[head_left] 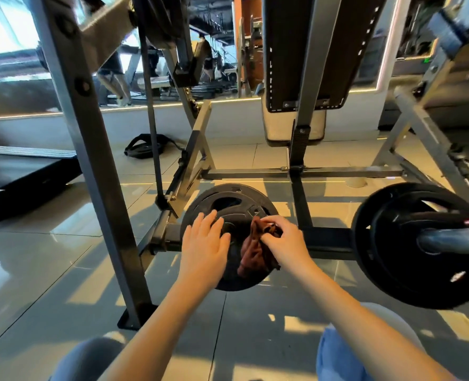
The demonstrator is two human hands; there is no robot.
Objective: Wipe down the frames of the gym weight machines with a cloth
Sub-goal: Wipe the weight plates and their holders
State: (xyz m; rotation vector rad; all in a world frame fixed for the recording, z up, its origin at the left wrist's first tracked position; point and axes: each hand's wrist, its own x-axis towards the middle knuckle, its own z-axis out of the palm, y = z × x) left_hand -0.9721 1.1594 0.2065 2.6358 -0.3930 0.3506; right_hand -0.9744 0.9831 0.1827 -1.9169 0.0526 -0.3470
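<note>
Knees in blue denim (337,356) fill the lower edge, and both forearms reach forward over the tiled floor (49,257). The left hand (204,243) is flat, fingers straight and slightly spread, laid against the face of a black weight plate (222,200) that stands on edge in front of the machine's low crossbar (328,239). The right hand (282,237) has its fingertips curled round the top of the cloth (255,253), pinching it so that the rest hangs down over the plate's face.

Step in hand, as a judgement: the cloth is being gathered or re-gripped at the base of the machine, and wiping of the frame here has not visibly begun (no fabric lies on bare metal). The next move probably calls for bunching the cloth into the palm and carrying it past the plate to the crossbar or to the grey upright post (96,160), with the left hand steadying the plate so it does not tip or roll.

The cloth is reddish-brown, thin and limp, crumpled into soft folds, with a ragged lower edge. A second plate (409,259), mounted on a bar, stands well apart to the right.
</note>
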